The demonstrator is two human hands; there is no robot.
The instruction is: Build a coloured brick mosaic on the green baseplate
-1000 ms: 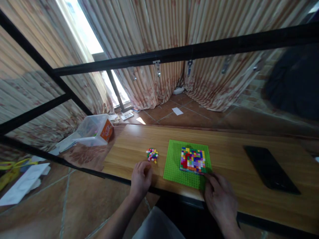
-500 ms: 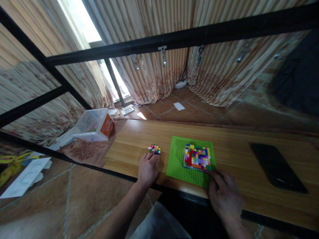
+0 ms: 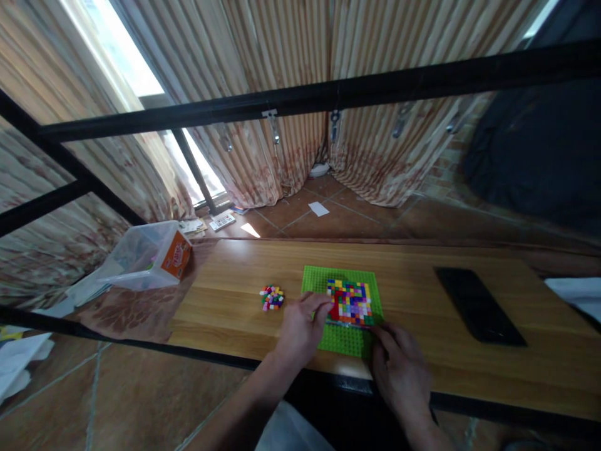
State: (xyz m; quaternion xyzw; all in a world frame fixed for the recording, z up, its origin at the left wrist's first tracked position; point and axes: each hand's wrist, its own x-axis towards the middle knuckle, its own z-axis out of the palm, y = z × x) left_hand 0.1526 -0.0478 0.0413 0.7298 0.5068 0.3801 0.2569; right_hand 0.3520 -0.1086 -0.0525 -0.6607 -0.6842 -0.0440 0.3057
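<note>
A green studded baseplate [image 3: 345,343] lies on the wooden table, bearing a block of many-coloured toy bricks [image 3: 354,304]. My left hand [image 3: 303,329] reaches over the plate's left side, thumb and forefinger pinched at the block's left edge. Whatever those fingertips hold is too small to make out. At the block's lower right corner rests my right hand [image 3: 401,366], its fingers curled together by the plate's edge; whether anything is between them is hidden. Left of the plate sits a small pile of loose bricks [image 3: 272,297].
A black flat tablet-like object [image 3: 479,307] lies on the table [image 3: 225,282] at right. Beyond the left end stands a clear plastic bin [image 3: 141,257] with an orange label. A black metal bar [image 3: 300,108] with hanging clips crosses above. Curtains hang behind.
My left hand has moved right, from the loose brick pile to the brick block's left edge. My right hand stays at the block's lower right corner. The camera view has shifted.
</note>
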